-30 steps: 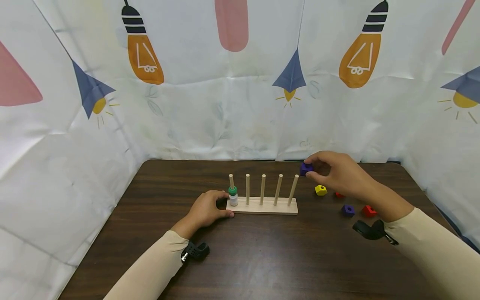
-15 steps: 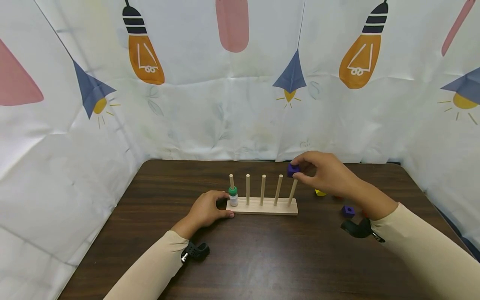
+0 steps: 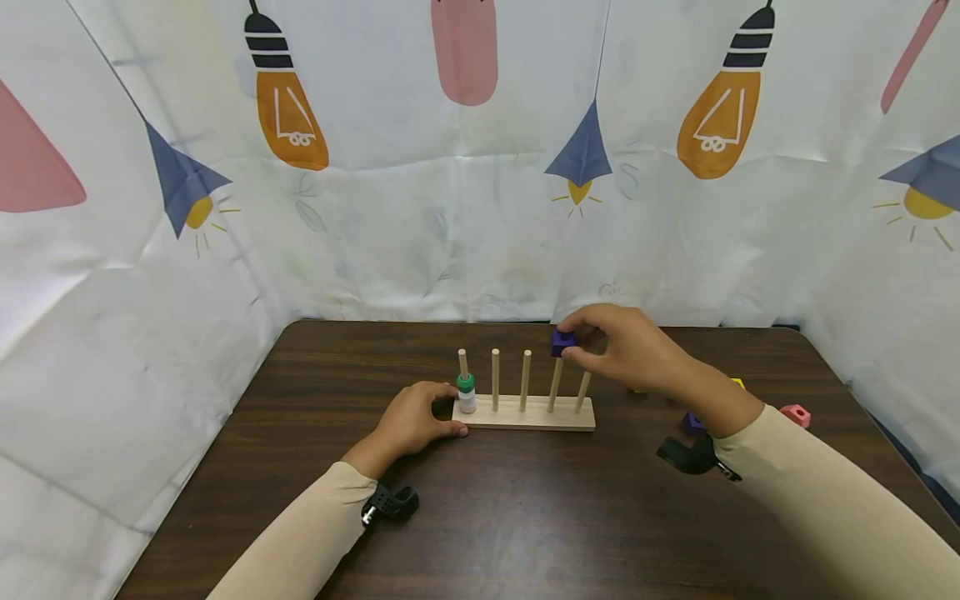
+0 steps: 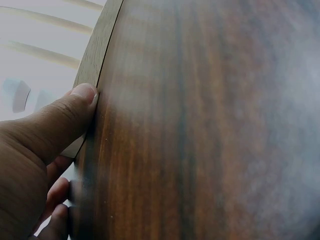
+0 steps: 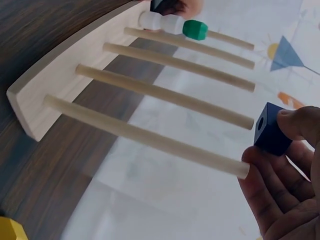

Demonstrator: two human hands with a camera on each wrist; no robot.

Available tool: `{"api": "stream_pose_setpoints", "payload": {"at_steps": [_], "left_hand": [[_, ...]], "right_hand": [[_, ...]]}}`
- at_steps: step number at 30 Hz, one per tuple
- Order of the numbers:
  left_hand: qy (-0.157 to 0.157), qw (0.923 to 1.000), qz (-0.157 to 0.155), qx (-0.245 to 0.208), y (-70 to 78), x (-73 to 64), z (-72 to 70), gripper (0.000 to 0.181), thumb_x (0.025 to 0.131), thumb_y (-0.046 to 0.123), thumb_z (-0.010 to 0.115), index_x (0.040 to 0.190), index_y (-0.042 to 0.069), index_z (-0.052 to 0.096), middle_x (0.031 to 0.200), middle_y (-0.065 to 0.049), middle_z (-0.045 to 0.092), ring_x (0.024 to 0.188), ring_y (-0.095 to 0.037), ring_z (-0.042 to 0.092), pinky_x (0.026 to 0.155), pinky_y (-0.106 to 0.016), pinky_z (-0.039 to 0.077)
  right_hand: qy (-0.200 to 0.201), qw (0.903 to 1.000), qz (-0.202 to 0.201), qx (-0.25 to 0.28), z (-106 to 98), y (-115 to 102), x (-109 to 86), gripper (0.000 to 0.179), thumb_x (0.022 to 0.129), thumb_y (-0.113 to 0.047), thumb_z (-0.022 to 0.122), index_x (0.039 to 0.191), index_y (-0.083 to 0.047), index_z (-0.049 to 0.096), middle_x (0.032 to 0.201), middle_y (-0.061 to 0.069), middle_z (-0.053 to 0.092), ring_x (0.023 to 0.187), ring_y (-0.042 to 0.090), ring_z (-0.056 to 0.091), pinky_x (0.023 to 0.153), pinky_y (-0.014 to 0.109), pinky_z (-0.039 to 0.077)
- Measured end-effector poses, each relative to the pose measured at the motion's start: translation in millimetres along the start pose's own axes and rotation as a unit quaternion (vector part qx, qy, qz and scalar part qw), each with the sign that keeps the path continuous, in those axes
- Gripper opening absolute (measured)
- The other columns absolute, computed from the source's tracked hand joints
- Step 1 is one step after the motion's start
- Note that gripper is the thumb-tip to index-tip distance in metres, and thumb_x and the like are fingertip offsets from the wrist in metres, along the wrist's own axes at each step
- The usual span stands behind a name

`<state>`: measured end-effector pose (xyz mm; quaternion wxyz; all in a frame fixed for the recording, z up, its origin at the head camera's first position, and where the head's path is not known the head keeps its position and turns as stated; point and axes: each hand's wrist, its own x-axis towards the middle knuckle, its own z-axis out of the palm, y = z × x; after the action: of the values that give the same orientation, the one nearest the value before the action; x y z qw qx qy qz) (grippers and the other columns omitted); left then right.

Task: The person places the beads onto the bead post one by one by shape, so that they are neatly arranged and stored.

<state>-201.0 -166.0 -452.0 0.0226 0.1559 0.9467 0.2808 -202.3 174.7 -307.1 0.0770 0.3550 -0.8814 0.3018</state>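
- R hand (image 3: 626, 346): pinching a purple cube (image 3: 561, 342) betw. thumb & fingers, a bit right of centre in the head view.
- Purple cube: up by the tip of the 4th peg (image 3: 555, 387) (counting from frame left); R wrist view shows a small gap, so it's not threaded yet. Its hole faces the pegs.
- L hand (image 3: 412, 417): thumb & fingers gripping the left end of the wooden base (image 3: 525, 419), just left of frame centre, prob. to steady it.
- 1st peg: carries white beads (image 3: 467, 402) w/ a green bead (image 3: 466, 383) on top; the other 4 pegs are bare.
- Loose pieces on the desk (image 3: 487, 517), right side of frame: another purple cube (image 3: 692, 423), a red block (image 3: 797, 415), some yellow (partly hidden by the R arm, so no exact count).
- Step in hand, I'd say: bringing the cube to a peg.
- Next move prob. calls for: choosing the peg (can't tell which), lining hole up w/ tip, then lowering straight, base held firm.
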Motion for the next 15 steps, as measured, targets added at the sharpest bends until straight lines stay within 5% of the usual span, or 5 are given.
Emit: {"api": "stream_pose_setpoints", "payload": {"at_steps": [15], "left_hand": [[-0.002, 1.0000, -0.006, 0.003, 0.2, -0.4, -0.6, 0.059, 0.077, 0.041, 0.092, 0.126, 0.015, 0.073, 0.134, -0.010, 0.066, 0.124, -0.033, 0.060, 0.102, -0.052, 0.048]], "right_hand": [[-0.015, 0.9994, -0.009, 0.029, 12, -11, 14.8, 0.028, 0.090, -0.009, 0.081, 0.116, -0.006, 0.071, 0.103, -0.001, 0.070, 0.090, 0.012, 0.067, 0.077, 0.035, 0.057]]}}
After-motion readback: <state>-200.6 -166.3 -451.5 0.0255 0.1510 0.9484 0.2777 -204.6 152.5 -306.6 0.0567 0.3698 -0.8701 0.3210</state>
